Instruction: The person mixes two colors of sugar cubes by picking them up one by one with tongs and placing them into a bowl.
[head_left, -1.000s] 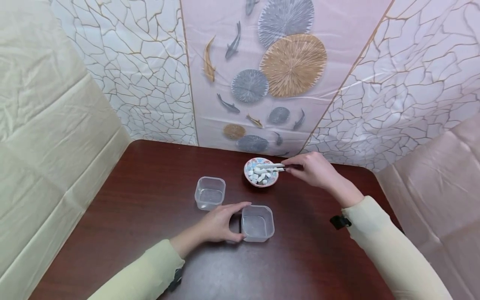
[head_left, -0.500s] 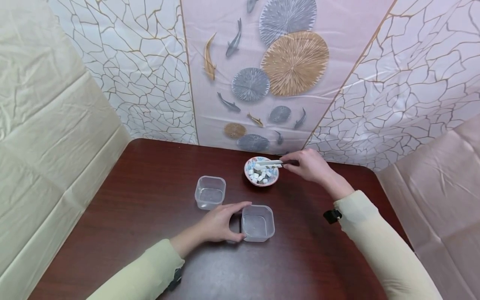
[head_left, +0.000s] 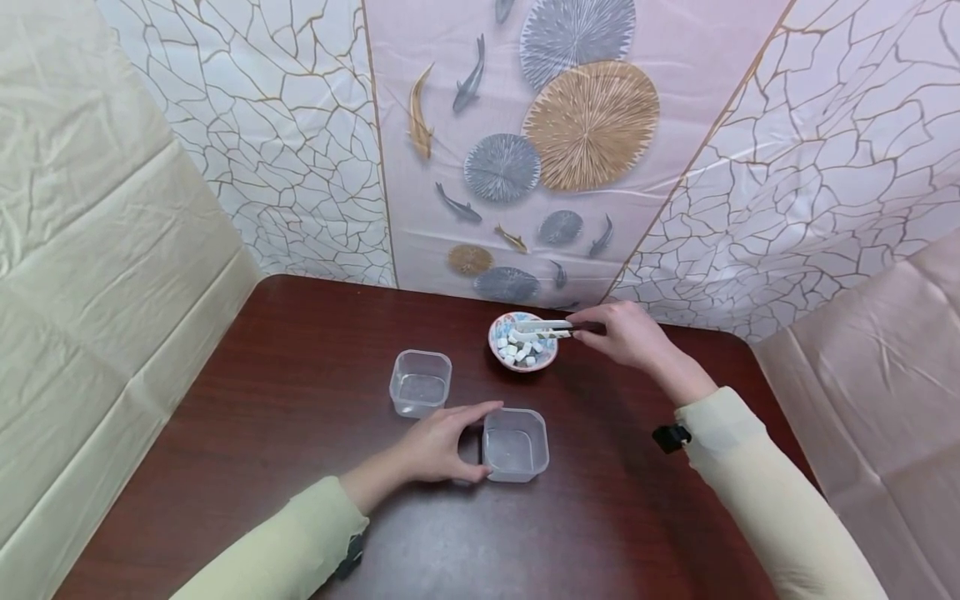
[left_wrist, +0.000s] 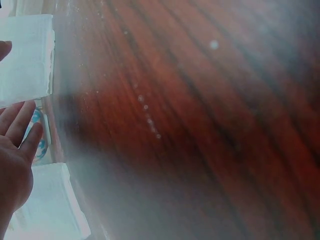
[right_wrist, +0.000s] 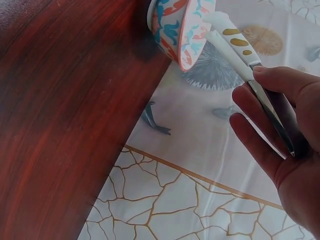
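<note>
Item in hand: tongs, white-tipped with a dark handle, pinched in the curled fingers of my right hand; their tips lie over the patterned bowl, among its contents, and I cannot tell whether they have closed on a piece. Step, as I judge it: picking one piece out of the bowl. The next move would call for a firm squeeze on a single cube and a lift clear of the rim. Bowl contents: small white and blue-grey cubes, heaped. My left hand rests on the bench, fingers straight and relaxed, thumb and forefinger against the near clear plastic tub, which shows nothing inside. A second clear tub, just beyond my left fingers and apart from them, also looks bare.
</note>
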